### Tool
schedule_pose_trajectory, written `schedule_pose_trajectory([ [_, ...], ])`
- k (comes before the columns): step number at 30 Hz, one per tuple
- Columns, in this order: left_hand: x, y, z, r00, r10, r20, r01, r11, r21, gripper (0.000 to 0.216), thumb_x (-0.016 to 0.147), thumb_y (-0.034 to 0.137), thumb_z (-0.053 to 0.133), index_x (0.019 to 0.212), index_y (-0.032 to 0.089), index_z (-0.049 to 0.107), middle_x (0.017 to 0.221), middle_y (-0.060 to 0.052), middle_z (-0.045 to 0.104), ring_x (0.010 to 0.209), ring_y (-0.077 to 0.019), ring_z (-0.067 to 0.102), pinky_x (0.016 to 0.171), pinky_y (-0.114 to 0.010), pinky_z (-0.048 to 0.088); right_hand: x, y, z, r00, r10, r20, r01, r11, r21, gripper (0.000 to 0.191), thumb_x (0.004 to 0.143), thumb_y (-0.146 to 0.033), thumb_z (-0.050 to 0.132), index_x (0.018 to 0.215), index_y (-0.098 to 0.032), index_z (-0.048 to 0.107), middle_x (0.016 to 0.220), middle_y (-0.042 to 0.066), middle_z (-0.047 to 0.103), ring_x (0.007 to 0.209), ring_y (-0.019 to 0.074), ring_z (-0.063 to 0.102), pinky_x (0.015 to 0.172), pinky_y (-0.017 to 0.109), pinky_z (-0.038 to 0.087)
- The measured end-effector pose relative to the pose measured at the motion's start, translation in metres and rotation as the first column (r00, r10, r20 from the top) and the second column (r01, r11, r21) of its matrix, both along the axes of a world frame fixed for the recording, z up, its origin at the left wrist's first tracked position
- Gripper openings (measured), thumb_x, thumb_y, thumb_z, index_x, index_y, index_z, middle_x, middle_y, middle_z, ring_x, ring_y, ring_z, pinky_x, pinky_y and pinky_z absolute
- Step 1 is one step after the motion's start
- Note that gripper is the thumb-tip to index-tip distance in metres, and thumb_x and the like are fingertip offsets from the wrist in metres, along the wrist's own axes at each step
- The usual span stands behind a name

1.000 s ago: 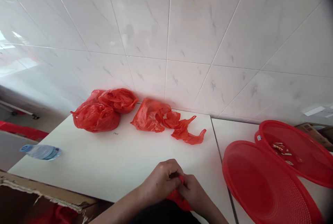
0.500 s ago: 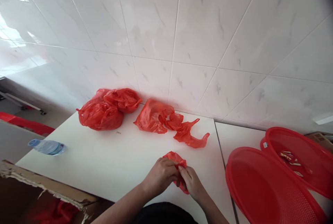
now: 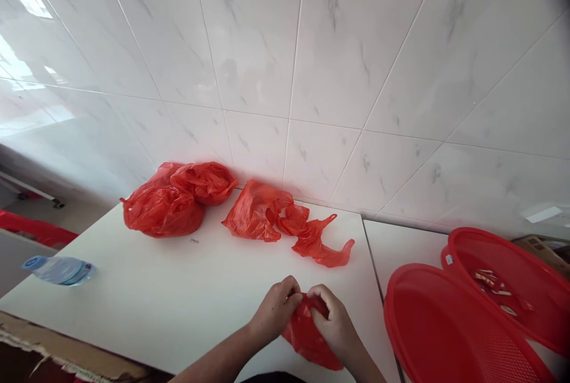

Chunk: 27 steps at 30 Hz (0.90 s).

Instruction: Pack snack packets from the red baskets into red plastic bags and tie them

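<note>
Over the near side of the table (image 3: 214,288), your left hand (image 3: 274,312) and right hand (image 3: 335,320) grip the upper edge of the red bag (image 3: 309,341), which spreads wider between them than a half-second earlier, so the work appears to have reached opening it out.

Red plastic bag (image 3: 307,341): thin, glossy | State: was creased, partly spread | Pose: upper edge was pinched in left hand (image 3: 275,306), beside right hand (image 3: 335,319) | Location: over white table (image 3: 178,294)
</note>
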<state>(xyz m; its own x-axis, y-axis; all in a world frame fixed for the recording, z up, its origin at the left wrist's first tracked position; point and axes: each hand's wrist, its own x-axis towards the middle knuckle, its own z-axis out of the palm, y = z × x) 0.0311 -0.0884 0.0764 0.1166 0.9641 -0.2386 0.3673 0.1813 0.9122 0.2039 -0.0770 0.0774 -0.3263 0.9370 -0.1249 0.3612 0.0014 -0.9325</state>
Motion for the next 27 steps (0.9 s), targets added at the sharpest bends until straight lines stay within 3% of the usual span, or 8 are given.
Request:
schedule_pose_trajectory([
  [3, 0.003, -0.002, 0.002, 0.998, -0.028, -0.065, 0.031, 0.998, 0.047, 0.006, 0.076, 0.018, 0.046, 0.073, 0.021, 0.05, 0.072, 0.002, 0.058, 0.07, -0.015, 0.05, 0.064, -0.026, 0.036, -0.004, 0.002, -0.015, 0.983, -0.155, 0.102, 0.153, 0.988, 0.032, 0.03, 0.074, -0.023, 0.053, 0.101, -0.025, 0.067, 0.085, 0.003, 0.068, 0.078, 0.0201, 0.061, 0.076, 0.032, 0.048],
  [6, 0.003, -0.005, 0.005, 0.992, -0.036, -0.125, 0.046, 0.996, 0.078, 0.006, 0.075, 0.019, 0.049, 0.074, 0.022, 0.054, 0.076, 0.0, 0.063, 0.075, -0.0172, 0.053, 0.074, -0.029, 0.038, -0.006, 0.002, -0.017, 0.989, -0.113, 0.094, 0.118, 0.992, -0.053, 0.029, 0.077, -0.024, 0.048, 0.093, -0.028, 0.072, 0.088, 0.002, 0.072, 0.082, 0.0215, 0.065, 0.079, 0.033, 0.049],
  [11, -0.001, -0.004, 0.014, 0.984, -0.037, -0.175, 0.057, 0.992, 0.111, 0.008, 0.073, 0.017, 0.052, 0.069, 0.023, 0.053, 0.071, 0.002, 0.063, 0.072, -0.0169, 0.054, 0.1, -0.039, 0.031, -0.006, 0.005, 0.005, 0.981, -0.052, -0.185, 0.027, 0.99, -0.136, 0.028, 0.079, -0.023, 0.05, 0.095, -0.026, 0.072, 0.096, 0.004, 0.07, 0.093, 0.0216, 0.064, 0.084, 0.032, 0.049],
  [14, -0.003, -0.003, 0.014, 0.982, -0.03, -0.188, 0.05, 0.994, 0.102, 0.009, 0.074, 0.017, 0.051, 0.067, 0.023, 0.052, 0.07, 0.001, 0.062, 0.074, -0.0179, 0.054, 0.097, -0.039, 0.034, -0.006, 0.008, 0.009, 0.953, -0.02, -0.301, -0.021, 0.991, -0.133, 0.025, 0.082, -0.031, 0.054, 0.098, -0.023, 0.071, 0.097, 0.006, 0.066, 0.093, 0.0215, 0.063, 0.085, 0.034, 0.05],
  [17, -0.007, -0.002, 0.002, 0.965, -0.054, -0.257, 0.084, 0.991, 0.107, 0.008, 0.071, 0.014, 0.051, 0.068, 0.022, 0.051, 0.082, -0.002, 0.063, 0.084, -0.0199, 0.054, 0.088, -0.035, 0.038, -0.008, 0.01, -0.011, 0.977, -0.13, -0.171, 0.116, 0.989, -0.087, 0.017, 0.077, -0.026, 0.054, 0.082, -0.021, 0.069, 0.086, 0.005, 0.066, 0.084, 0.0209, 0.064, 0.08, 0.034, 0.051],
  [20, -0.022, -0.004, -0.02, 0.929, -0.094, -0.359, 0.13, 0.988, 0.078, 0.011, 0.067, 0.01, 0.052, 0.067, 0.02, 0.053, 0.093, -0.003, 0.062, 0.095, -0.0209, 0.053, 0.089, -0.034, 0.037, 0.002, 0.013, -0.048, 0.941, -0.335, 0.055, 0.335, 0.942, 0.016, 0.017, 0.07, -0.02, 0.049, 0.072, -0.022, 0.065, 0.083, 0.005, 0.066, 0.082, 0.0217, 0.064, 0.08, 0.035, 0.05],
  [24, -0.051, -0.013, -0.046, 0.88, -0.13, -0.456, 0.135, 0.991, -0.022, 0.009, 0.068, 0.011, 0.053, 0.068, 0.02, 0.055, 0.094, -0.004, 0.062, 0.096, -0.0212, 0.054, 0.085, -0.033, 0.038, 0.036, 0.014, -0.09, 0.818, -0.518, 0.25, 0.522, 0.851, 0.055, 0.023, 0.07, -0.023, 0.046, 0.079, -0.021, 0.067, 0.092, 0.008, 0.068, 0.088, 0.0245, 0.064, 0.083, 0.038, 0.05],
  [27, -0.065, -0.018, -0.052, 0.874, -0.136, -0.466, 0.116, 0.991, -0.073, 0.009, 0.071, 0.013, 0.051, 0.072, 0.02, 0.056, 0.094, -0.004, 0.063, 0.093, -0.0213, 0.055, 0.081, -0.032, 0.038, 0.054, 0.012, -0.099, 0.808, -0.534, 0.249, 0.549, 0.836, 0.011, 0.024, 0.071, -0.025, 0.047, 0.083, -0.02, 0.066, 0.097, 0.009, 0.067, 0.091, 0.0247, 0.064, 0.084, 0.038, 0.049],
])
